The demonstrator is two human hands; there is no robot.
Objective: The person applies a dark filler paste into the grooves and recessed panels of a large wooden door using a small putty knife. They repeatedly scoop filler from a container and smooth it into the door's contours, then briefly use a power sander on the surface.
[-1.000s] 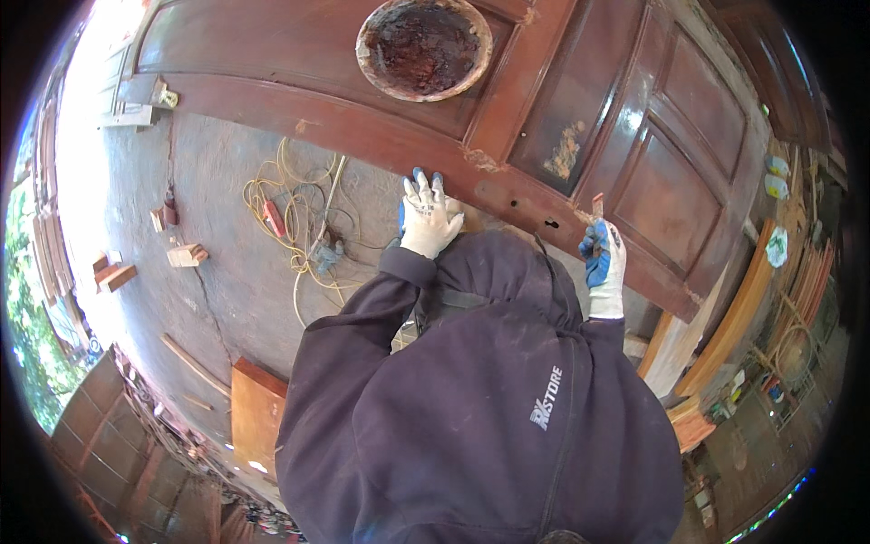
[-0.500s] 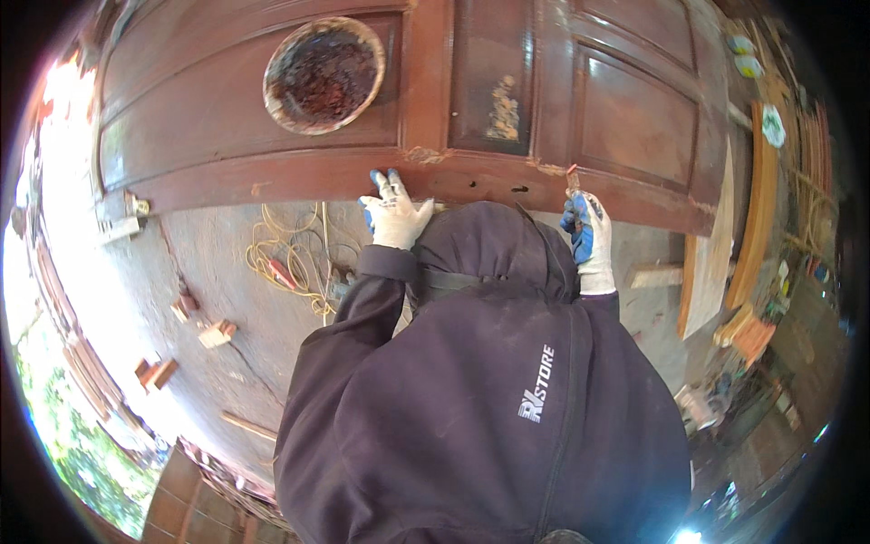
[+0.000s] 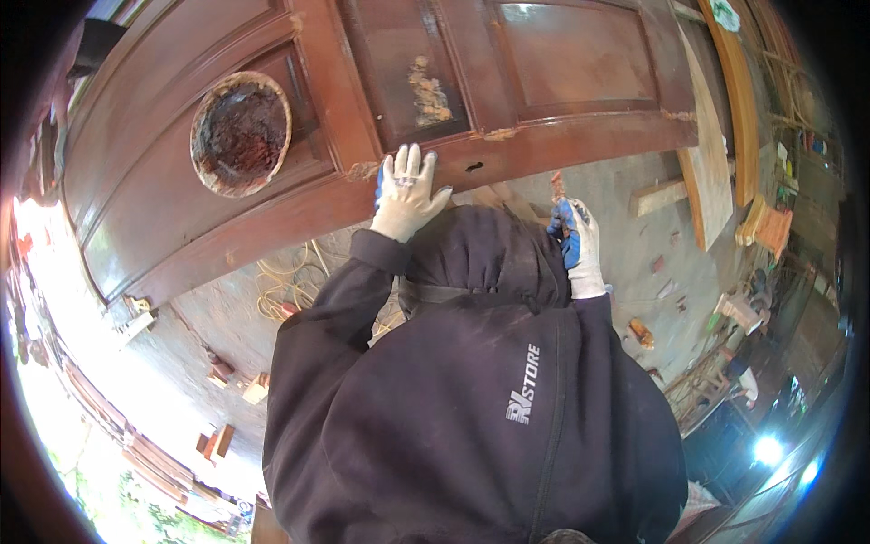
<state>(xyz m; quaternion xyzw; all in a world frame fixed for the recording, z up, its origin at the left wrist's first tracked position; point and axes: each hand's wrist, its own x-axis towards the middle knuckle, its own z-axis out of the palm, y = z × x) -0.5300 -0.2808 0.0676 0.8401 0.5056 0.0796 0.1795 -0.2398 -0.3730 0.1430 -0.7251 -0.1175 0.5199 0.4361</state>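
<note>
A brown panelled wooden door (image 3: pixel 580 136) lies in front of me, with pale filled patches near its edge and a keyhole slot (image 3: pixel 474 167). My left hand (image 3: pixel 408 192), in a white and blue work glove, rests on the near edge with its fingers spread, holding nothing. My right hand (image 3: pixel 575 234), gloved alike, is closed around a small putty knife (image 3: pixel 557 185) smeared reddish-brown, just off the near edge of the door. On a door panel to the left sits a round basin (image 3: pixel 241 134) of dark reddish-brown paste.
Boards (image 3: pixel 705 172) lean at the right of the door. A coiled yellow cord (image 3: pixel 281 286) lies on the floor below it. Wood offcuts (image 3: pixel 214 442) are scattered to the left, and an orange-brown block (image 3: pixel 773 231) stands at the right.
The view has turned, so the door appears tilted and shifted left. My left hand has moved right along the edge, past a filled patch. The putty knife has come off the door edge.
</note>
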